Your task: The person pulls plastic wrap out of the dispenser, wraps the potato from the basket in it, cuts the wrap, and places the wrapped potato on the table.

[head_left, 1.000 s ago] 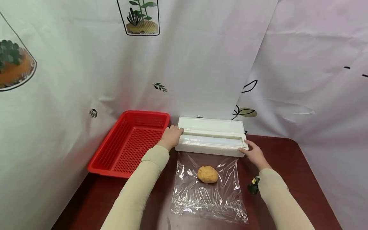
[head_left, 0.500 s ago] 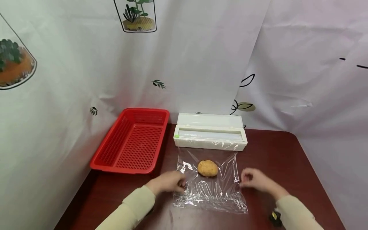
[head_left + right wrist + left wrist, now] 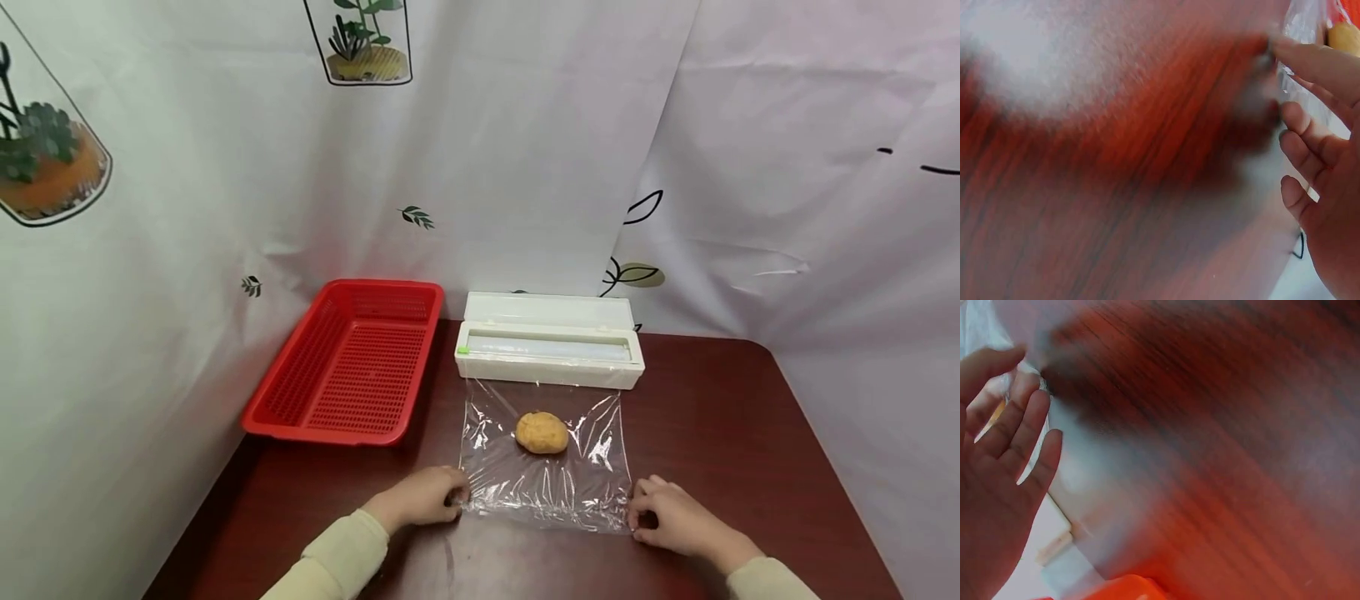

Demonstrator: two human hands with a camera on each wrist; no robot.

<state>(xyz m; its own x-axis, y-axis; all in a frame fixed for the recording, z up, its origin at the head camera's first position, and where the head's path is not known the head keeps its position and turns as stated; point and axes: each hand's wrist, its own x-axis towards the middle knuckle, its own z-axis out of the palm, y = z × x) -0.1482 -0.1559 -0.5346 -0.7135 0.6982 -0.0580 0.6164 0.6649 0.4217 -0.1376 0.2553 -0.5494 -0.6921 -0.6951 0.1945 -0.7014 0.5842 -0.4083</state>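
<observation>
A sheet of clear plastic wrap (image 3: pixel 510 485) lies on the table, running forward from a white cling-film dispenser (image 3: pixel 551 369) with its lid raised. On the wrap, nearer the dispenser, rests a potato (image 3: pixel 542 432). My left hand (image 3: pixel 426 495) pinches the sheet's near left corner between thumb and fingers. At the near right corner my right hand (image 3: pixel 675 517) pinches it the same way. In the left wrist view the left fingers (image 3: pixel 1013 428) are bent toward the film. The right wrist view has the right thumb (image 3: pixel 1316 62) at the film's edge, with the potato beyond.
A red plastic basket (image 3: pixel 360 375) stands at the back left of the dark wooden table (image 3: pixel 720 417). Behind the dispenser hangs a pale printed curtain (image 3: pixel 525 167). A small green slider (image 3: pixel 462 350) sits at the dispenser's left end.
Both hands have left the dispenser's ends and come back toward me, down to the near corners of the plastic wrap. The potato stays on the wrap.
</observation>
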